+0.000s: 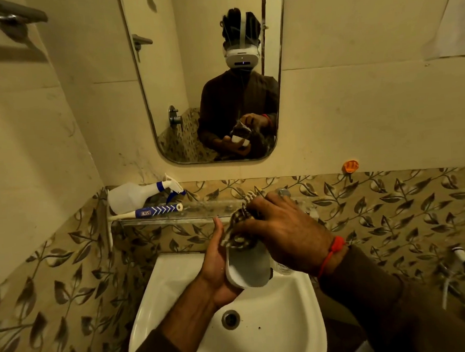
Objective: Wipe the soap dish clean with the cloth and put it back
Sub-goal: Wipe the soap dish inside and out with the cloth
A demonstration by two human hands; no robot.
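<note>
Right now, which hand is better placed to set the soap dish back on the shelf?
Left. The left hand already cradles the soap dish over the sink, below the glass shelf. The right hand is busy gripping the patterned cloth.

Both forearms reach forward in dark sleeves, entering from about 7 and 4 o'clock and meeting near the middle. The left hand [217, 265] is turned palm-up and inward, fingers curled under the soap dish [248, 269] and thumb pointing up to 12 o'clock along its edge, a cradling grip. The right hand [283, 235] comes over from above, knuckles up, fingers bent and bunched on the cloth [239, 229] against the dish's upper end. A red thread circles the right wrist.
</note>
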